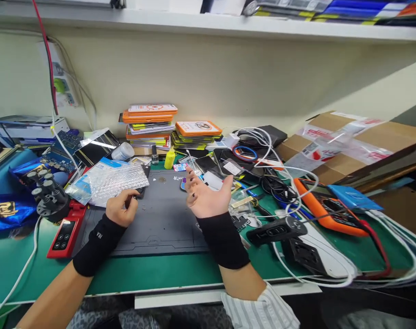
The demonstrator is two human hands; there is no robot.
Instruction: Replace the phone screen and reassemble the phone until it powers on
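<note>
My left hand (121, 208) rests at the left side of a dark grey work mat (167, 228). Its fingers are curled in, thumb close to the index finger, and whatever they may hold is too small to make out. Just beyond it lie a sheet of bubble wrap (114, 182) and a black object partly under the wrap. Palm turned up, my right hand (208, 194) hovers over the right part of the mat, thumb spread and fingers loosely bent, holding nothing. Both wrists wear black bands. Tiny bits lie on the mat between the hands.
Left of the mat stand a red device (66, 232) and a dark holder with several posts (49, 198). A yellow bottle (169, 158) and stacks of orange boxes (150, 116) are behind. Cables, a black handheld tool (276, 230), an orange multimeter (331, 208) and cartons (352, 141) crowd the right.
</note>
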